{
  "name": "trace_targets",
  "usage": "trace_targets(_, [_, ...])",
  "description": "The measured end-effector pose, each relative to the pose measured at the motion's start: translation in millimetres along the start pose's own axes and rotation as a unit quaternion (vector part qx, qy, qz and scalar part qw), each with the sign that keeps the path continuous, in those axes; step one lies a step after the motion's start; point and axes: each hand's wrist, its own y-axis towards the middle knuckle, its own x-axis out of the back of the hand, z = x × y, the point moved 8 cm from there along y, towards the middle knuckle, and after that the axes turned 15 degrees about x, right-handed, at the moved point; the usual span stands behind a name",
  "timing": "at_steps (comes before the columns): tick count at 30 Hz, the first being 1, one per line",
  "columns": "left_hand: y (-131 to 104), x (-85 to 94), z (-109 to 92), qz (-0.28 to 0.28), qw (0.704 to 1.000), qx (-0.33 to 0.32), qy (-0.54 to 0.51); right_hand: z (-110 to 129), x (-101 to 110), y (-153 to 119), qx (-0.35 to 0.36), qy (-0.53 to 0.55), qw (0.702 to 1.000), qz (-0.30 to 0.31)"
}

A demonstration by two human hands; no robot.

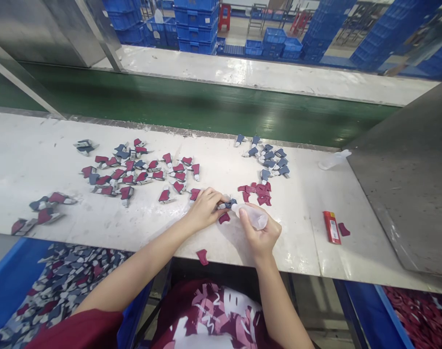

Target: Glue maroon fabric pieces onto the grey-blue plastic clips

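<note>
My left hand [205,209] pinches a small blue-grey part [228,204] just above the white table. Wrapped in my right hand [261,233] is a translucent squeeze bottle [256,216], its tip pointing left and touching or nearly touching that part. A loose maroon piece [224,218] lies just below the fingertips, and another maroon piece [202,257] sits near the front edge. Beyond my right hand is a cluster of flat maroon pieces [263,193], with blue-and-grey parts [269,156] behind it. Many maroon-and-grey assembled parts [128,180] are spread to the left of my hands.
A red box [332,227] and a clear bottle [334,159] stand or lie at the right, near a metal panel [406,179]. Behind the table [301,252] runs a green belt [192,104]. Filled bins [391,310] [6,276] flank the front edge below.
</note>
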Motion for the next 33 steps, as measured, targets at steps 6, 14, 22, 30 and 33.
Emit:
trace_targets(6, [0, -0.7, 1, 0.002, 1.000, 0.003, 0.003, -4, 0, -3, -0.008, 0.017, 1.000, 0.003])
trace_targets(14, [0, -3.1, 3, 0.007, 1.000, 0.002, 0.012, -12, 39, -5, -0.011, -0.040, 0.992, -0.120])
trace_targets(22, [0, -1.9, 3, -0.009, 1.000, -0.024, -0.006, -72, 93, 3, -0.091, -0.095, 0.973, -0.189])
trace_targets(30, [-4, 8.3, 4, -0.070, 0.996, -0.034, -0.053, -31, 101, 4, 0.035, -0.248, 0.938, -0.240])
trace_targets(33, [-5, 12.9, 6, -0.096, 0.993, -0.028, -0.062, -4, 61, 22, 0.154, -0.236, 0.954, -0.105])
